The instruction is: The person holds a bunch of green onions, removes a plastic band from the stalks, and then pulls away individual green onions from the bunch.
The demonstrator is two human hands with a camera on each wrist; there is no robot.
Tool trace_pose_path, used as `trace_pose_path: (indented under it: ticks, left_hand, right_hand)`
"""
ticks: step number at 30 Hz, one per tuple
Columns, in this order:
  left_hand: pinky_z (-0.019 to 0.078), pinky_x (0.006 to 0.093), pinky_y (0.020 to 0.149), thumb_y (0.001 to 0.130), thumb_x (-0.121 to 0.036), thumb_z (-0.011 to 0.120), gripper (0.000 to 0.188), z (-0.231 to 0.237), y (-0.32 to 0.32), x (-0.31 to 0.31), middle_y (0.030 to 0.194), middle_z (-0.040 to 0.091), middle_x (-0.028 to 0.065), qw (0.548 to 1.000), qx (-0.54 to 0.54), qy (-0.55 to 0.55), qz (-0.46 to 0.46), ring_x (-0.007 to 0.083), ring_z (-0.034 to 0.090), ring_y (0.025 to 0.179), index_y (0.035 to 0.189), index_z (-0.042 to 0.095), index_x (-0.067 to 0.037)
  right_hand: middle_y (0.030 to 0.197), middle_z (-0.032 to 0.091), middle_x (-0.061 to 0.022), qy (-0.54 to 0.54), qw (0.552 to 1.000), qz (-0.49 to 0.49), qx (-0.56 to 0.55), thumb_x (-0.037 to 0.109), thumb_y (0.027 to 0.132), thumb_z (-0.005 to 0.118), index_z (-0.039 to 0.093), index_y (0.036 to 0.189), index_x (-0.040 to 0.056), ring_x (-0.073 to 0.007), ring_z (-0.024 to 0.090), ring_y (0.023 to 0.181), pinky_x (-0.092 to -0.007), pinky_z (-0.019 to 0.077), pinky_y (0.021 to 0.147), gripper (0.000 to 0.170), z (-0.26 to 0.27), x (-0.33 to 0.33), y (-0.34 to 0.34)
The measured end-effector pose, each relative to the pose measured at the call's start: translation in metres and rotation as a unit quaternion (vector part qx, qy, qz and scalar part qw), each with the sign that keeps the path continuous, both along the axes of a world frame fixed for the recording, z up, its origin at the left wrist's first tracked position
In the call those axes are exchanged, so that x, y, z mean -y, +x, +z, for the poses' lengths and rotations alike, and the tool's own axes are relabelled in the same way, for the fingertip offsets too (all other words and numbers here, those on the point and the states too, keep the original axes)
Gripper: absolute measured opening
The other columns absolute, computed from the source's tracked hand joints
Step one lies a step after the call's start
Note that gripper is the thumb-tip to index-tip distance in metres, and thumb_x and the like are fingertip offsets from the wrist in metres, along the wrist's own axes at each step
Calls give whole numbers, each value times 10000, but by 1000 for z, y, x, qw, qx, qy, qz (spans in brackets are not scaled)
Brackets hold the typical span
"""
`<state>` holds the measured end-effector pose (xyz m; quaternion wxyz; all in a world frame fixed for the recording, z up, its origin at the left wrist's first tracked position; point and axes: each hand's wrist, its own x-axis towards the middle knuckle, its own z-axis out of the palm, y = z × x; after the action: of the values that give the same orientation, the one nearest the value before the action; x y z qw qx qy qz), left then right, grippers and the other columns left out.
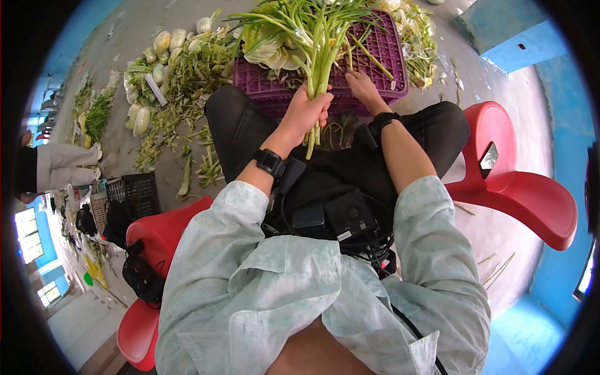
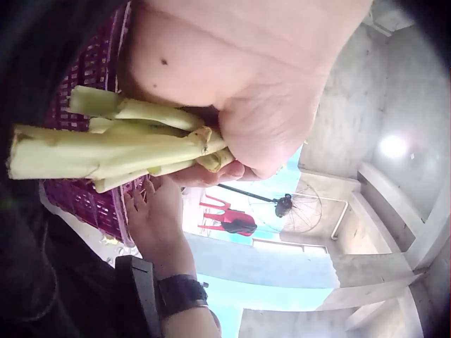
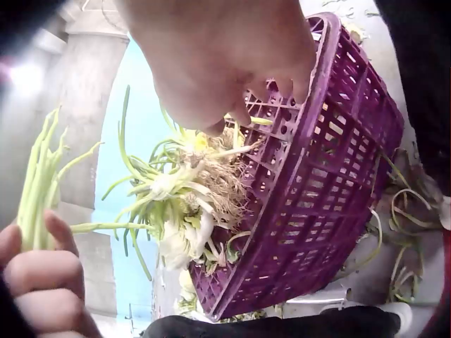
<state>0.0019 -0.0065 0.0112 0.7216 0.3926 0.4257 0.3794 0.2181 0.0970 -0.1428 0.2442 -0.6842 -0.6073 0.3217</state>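
My left hand [image 1: 305,109] grips a bunch of long green leafy stalks [image 1: 322,62], fingers wrapped round the lower stems. Pale cut stem ends [image 2: 99,151] stick out below the fist in the left wrist view. My right hand [image 1: 369,92] rests at the near edge of a purple plastic crate [image 1: 399,69], fingers bent down over its mesh surface. A loose stalk [image 1: 373,56] lies on the crate beyond those fingers. Leafy plants with stringy roots [image 3: 225,176] lie near the right fingertips in the right wrist view. A leafy cabbage [image 1: 265,47] sits on the crate's left side.
Heaps of cabbages and trimmed leaves [image 1: 187,75] cover the floor left of the crate, with another leaf pile [image 1: 419,50] on its right. Red chairs [image 1: 500,150] stand at both sides. A black crate [image 1: 140,192] is at the left, a blue pillar [image 1: 512,34] at the back right.
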Motion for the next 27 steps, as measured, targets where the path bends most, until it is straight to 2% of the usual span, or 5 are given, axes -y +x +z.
trace_pose_path:
  ticks: [7,13,16,23,27]
  left_hand:
    - [428,251,523,984,-129,607,253,2,0,2,772,486,-10,1000,-23,1,-2,63,464,569,1204,512,-47]
    - [439,259,531,982,-130,608,256,-2,-2,1,777,492,-3,999,-39,7,-4,67,478,584,1202,513,-42]
    - [440,260,533,981,-127,607,261,-2,1,1,776,490,-3,999,-40,-10,-5,69,478,584,1206,509,-40]
    - [441,264,532,977,-129,608,269,-2,0,1,776,496,1,999,-52,-8,-4,76,483,582,1208,507,-35]
    - [443,266,532,977,-130,605,276,0,0,2,774,498,2,998,-57,-7,-6,79,487,582,1214,504,-31]
  right_hand:
    - [1427,568,-148,25,971,163,173,441,987,445,633,1298,109,-399,444,1376,-569,369,1115,492,-24,-12,8]
    - [1333,622,-199,-71,993,48,78,427,987,490,636,1288,81,-431,548,1272,-470,434,1072,482,-4,-9,1]
    - [1305,631,-159,-94,990,26,99,456,955,478,645,1267,101,-377,553,1271,-562,404,1066,501,-6,-14,-2]
    - [1535,482,-101,-26,981,127,145,535,939,484,595,1403,199,-459,399,1402,-545,303,1173,584,-70,-30,12]
    - [1568,454,-82,-92,986,58,125,555,930,494,600,1411,237,-489,313,1444,-574,274,1180,587,-34,-20,5]
